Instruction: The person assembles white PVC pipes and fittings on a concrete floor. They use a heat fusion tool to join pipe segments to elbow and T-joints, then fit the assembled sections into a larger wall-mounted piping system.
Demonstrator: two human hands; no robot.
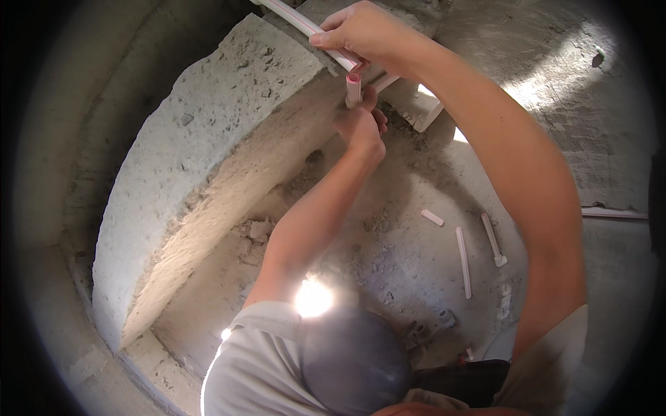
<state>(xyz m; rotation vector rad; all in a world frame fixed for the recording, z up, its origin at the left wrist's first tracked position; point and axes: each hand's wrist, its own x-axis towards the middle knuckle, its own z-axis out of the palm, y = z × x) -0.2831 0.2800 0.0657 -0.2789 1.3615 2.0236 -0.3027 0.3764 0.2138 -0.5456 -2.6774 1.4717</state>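
Note:
My left hand [361, 128] is closed around a white plastic pipe [354, 90] with a pink inside. Its open end points up toward me, and its lower part is hidden by the hand. Above it, my right hand [368, 31] grips a longer white pipe [295, 19] with a thin red stripe, the thumb lying along its top. This longer pipe slants across the corner of a rough concrete block [229, 97]. The near ends of the two pipes are very close together; I cannot tell whether they touch.
Cut pipe pieces lie on the dusty floor: a short one [431, 218], a longer one [463, 263] and one with an end fitting [494, 239]. Rubble [257, 230] sits beside the block. Another pipe [614, 213] runs along the wall at right.

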